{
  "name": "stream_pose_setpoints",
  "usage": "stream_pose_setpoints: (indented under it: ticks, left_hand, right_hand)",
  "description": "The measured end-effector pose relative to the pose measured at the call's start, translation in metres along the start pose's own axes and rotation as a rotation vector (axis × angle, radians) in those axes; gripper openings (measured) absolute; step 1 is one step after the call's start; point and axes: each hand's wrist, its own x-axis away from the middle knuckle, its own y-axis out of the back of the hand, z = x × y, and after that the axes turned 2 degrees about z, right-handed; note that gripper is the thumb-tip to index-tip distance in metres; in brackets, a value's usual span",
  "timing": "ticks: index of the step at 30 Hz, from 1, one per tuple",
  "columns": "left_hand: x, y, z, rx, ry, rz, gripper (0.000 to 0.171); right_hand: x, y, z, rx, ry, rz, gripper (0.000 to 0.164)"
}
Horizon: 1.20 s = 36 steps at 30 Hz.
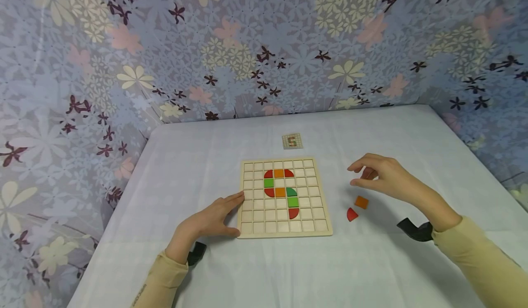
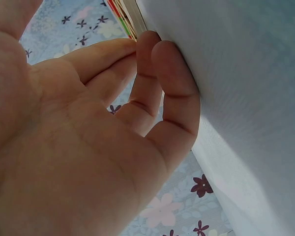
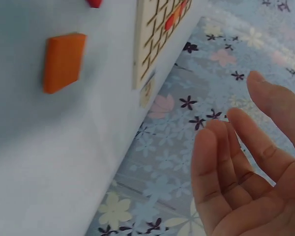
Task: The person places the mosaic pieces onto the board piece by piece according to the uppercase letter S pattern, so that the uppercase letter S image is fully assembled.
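Note:
A wooden grid board (image 1: 255, 228) lies on the table, with red quarter-round, orange and green pieces set in its cells in an S-like shape. My left hand (image 1: 214, 216) rests at the board's left edge, fingertips and thumb touching it. To the right of the board, my right hand (image 1: 381, 173) hovers over the table, fingers loosely bent and nothing between them. Below it lie an orange square tile (image 1: 361, 202) and a red quarter-round tile (image 1: 352, 214). The right wrist view shows the orange tile (image 3: 64, 63) apart from the fingers.
Beyond the board lies a small pattern card (image 1: 292, 141) showing a similar figure on a grid. A white cloth (image 1: 198, 161) covers the table. Floral fabric (image 1: 264, 46) hangs behind it and at the sides. Each wrist has a black strap (image 1: 416, 231).

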Motion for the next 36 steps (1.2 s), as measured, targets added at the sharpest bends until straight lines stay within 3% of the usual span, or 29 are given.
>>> stream_pose_setpoints:
  ticks: [10,18,30,36]
  left_hand:
    - [0.0,-0.002,0.002,-0.008,-0.009,-0.001,0.087]
    - [-0.001,-0.001,0.003,-0.003,-0.004,0.0,0.087]
    - [-0.001,-0.001,0.005,-0.001,-0.013,0.001,0.087]
    - [-0.001,-0.001,0.004,-0.002,-0.007,0.002,0.087]
  right_hand:
    - [0.025,-0.014,-0.022,-0.079,-0.163,0.198,0.031]
    - [0.037,-0.033,-0.032,-0.129,-0.207,0.245,0.036]
    - [0.034,-0.04,-0.036,-0.083,-0.181,0.209,0.029]
    - [0.025,-0.033,-0.032,-0.031,-0.159,0.111,0.033]
